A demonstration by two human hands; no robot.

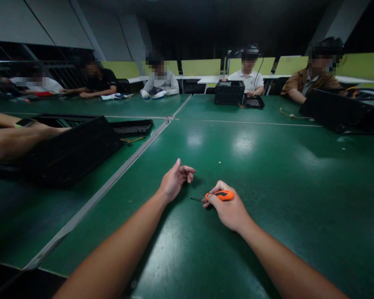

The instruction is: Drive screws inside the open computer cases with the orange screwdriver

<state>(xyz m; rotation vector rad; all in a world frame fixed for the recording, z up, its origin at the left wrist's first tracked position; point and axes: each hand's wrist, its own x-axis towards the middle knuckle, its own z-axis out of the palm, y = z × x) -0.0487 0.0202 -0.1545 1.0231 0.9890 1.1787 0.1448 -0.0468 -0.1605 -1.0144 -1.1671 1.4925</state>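
Observation:
My right hand (pixel 232 209) is closed around a screwdriver with an orange and black handle (pixel 225 195). The thin shaft points left, its dark tip in the gap between my hands. To the left, my left hand (pixel 173 180) rests over the green tabletop (pixel 286 199) with thumb raised and fingers loosely apart, holding nothing. A small white speck (pixel 220 162) lies on the table beyond both hands.
A black computer case (pixel 71 149) stands at left, with another person's arms (pixel 12 141) at it. More cases stand at the far middle (pixel 229 93) and far right (pixel 339 110). Several people sit along the far side. A grey seam strip (pixel 112 180) divides the tabletop.

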